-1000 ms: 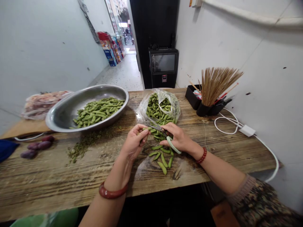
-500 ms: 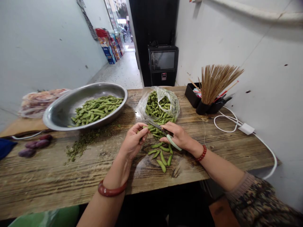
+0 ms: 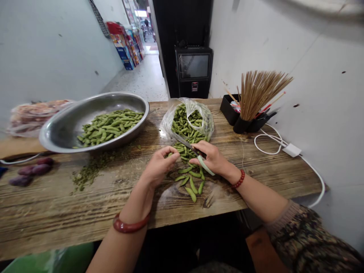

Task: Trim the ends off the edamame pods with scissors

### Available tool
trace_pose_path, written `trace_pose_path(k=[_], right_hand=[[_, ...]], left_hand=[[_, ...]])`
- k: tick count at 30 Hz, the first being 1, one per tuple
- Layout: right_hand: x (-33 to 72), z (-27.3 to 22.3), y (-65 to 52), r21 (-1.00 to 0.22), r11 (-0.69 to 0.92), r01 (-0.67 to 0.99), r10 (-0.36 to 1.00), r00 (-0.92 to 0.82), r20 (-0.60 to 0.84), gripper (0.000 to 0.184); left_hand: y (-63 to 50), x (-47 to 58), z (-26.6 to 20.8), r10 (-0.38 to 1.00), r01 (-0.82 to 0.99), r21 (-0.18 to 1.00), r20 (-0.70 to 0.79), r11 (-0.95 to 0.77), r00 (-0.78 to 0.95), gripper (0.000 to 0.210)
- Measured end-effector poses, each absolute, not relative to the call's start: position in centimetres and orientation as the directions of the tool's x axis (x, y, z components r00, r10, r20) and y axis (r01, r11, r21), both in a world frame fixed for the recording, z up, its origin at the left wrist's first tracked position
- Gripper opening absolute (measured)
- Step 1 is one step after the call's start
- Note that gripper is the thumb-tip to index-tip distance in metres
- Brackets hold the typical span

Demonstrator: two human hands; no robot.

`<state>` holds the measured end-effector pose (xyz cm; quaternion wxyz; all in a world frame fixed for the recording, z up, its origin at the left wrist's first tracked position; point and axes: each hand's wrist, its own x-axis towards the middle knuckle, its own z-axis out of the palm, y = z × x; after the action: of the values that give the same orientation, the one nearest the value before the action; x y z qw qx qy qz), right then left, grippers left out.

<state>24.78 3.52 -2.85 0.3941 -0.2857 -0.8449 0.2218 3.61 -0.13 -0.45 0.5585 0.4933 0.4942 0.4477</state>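
My right hand (image 3: 212, 157) is closed round a pair of scissors (image 3: 186, 142) with pale green handles, its blades pointing up and left. Just left of it, my left hand (image 3: 162, 163) is pinched on a green soybean pod (image 3: 170, 154), mostly hidden by the fingers. Beyond both hands a clear plastic bag (image 3: 209, 121) full of pods lies with its mouth toward me, pods spilling out. Several loose pods (image 3: 192, 185) are spread on the wood below my hands. A wide steel basin (image 3: 61, 131) at the left holds a heap of pods.
Green trimmings (image 3: 88, 172) lie in front of the basin on the wooden table (image 3: 85, 216). Purple tubers (image 3: 34, 168) and a bag of pale food (image 3: 36, 115) are at the far left. A black holder (image 3: 229, 110) with skewers and a white cable (image 3: 292, 150) are on the right.
The scissors' blades have moved away from the pod at my left fingertips, leaving a small gap. My left hand still pinches the pod. The whole view has shifted slightly.
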Motion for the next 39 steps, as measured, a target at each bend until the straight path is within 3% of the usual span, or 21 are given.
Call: trace_pose_path(k=[3,5,14,19,22,26,34,39], right_hand=[[24.8,-2.8,3.5,-0.601,0.736,0.311,0.660,-0.524,0.538,0.046],[24.8,-2.9,3.6,-0.601,0.737,0.308,0.659,-0.522,0.541,0.046],[24.7,-2.9,3.6,-0.601,0.734,0.317,0.663,-0.526,0.532,0.046],[24.7,-2.8,3.5,-0.606,0.728,0.321,0.673,-0.502,0.543,0.045],[24.6,-2.8,3.5,-0.607,0.733,0.307,0.670,-0.480,0.566,0.043],[24.6,-3.0,3.5,-0.598,0.741,0.305,0.661,-0.483,0.574,0.044],[24.5,-2.9,3.3,-0.606,0.737,0.298,0.659,-0.515,0.548,0.045],[24.6,-2.8,3.2,-0.608,0.727,0.319,0.667,-0.540,0.514,0.047]], left_hand=[[-0.1,4.0,-0.8,0.979,0.329,0.942,0.005,-0.073,0.203,0.010],[0.0,4.0,-1.1,0.960,0.436,0.879,0.079,-0.194,0.267,0.006],[-0.1,3.6,-2.0,0.903,0.517,0.776,0.153,-0.361,0.401,0.007],[-0.1,3.7,-0.5,0.971,0.405,0.888,0.153,-0.217,0.183,0.008],[-0.3,3.5,0.1,0.999,0.158,0.987,0.030,-0.036,0.043,0.015],[-0.6,3.4,0.3,0.993,-0.147,0.983,-0.113,0.114,0.015,0.022],[-0.5,3.4,0.2,0.993,-0.276,0.955,-0.094,0.111,0.075,0.029],[-0.5,3.4,0.0,0.991,-0.182,0.977,-0.092,0.109,0.097,0.026]])
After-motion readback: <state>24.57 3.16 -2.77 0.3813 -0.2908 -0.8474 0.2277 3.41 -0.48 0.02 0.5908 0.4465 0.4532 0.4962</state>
